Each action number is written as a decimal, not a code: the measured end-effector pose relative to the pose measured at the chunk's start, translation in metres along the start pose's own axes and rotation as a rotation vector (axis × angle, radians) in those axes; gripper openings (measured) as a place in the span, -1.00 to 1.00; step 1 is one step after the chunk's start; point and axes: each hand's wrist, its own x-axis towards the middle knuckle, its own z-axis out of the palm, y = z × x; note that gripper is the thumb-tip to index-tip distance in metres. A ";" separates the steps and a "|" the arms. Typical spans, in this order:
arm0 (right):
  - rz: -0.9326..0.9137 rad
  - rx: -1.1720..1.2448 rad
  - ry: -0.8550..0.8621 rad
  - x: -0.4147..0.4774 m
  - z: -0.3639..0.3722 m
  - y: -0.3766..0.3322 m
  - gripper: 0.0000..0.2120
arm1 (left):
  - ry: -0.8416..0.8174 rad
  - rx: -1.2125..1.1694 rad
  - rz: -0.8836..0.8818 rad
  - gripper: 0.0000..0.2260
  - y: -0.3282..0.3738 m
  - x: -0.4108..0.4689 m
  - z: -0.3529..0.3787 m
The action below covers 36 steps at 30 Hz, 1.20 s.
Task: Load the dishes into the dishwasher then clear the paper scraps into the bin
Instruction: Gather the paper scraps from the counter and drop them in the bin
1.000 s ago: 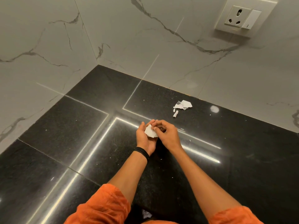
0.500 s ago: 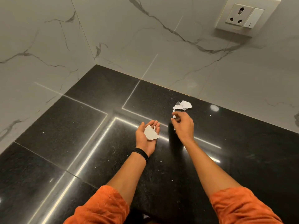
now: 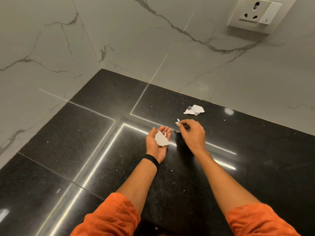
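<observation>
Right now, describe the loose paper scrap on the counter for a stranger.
Down-left of the wall socket, on the black counter near the wall, lies a crumpled white scrap. Unlike the flat piece in the left hand and the bit the right hand pinches, nothing touches it.

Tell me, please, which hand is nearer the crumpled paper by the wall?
Right. The right hand, pinching a tiny scrap, is just short of the crumpled paper; the left hand, cradling a flat scrap, is farther back and leftward.

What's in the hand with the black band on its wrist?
A torn white paper scrap lies on the open palm of the left hand, with a tiny sliver beside it. The palm under the scrap is hidden.
</observation>
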 end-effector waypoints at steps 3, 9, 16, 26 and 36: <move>-0.117 0.071 -0.039 -0.024 0.000 -0.018 -0.91 | -0.047 0.009 -0.013 -0.63 -0.006 -0.002 0.005; -0.122 0.182 -0.064 -0.031 -0.004 -0.025 -0.92 | -0.061 -0.046 -0.049 -0.64 -0.010 -0.007 0.008; 0.052 -0.005 -0.126 0.032 -0.005 0.005 -0.86 | 0.024 -0.126 -0.020 -0.63 0.001 0.002 0.000; -0.059 -0.230 -0.179 0.046 0.025 0.011 -0.82 | 0.046 -0.072 -0.025 -0.63 0.006 0.012 -0.005; -0.143 0.222 -0.236 -0.002 0.022 -0.021 -0.86 | -0.056 0.026 -0.040 -0.57 -0.002 0.005 0.003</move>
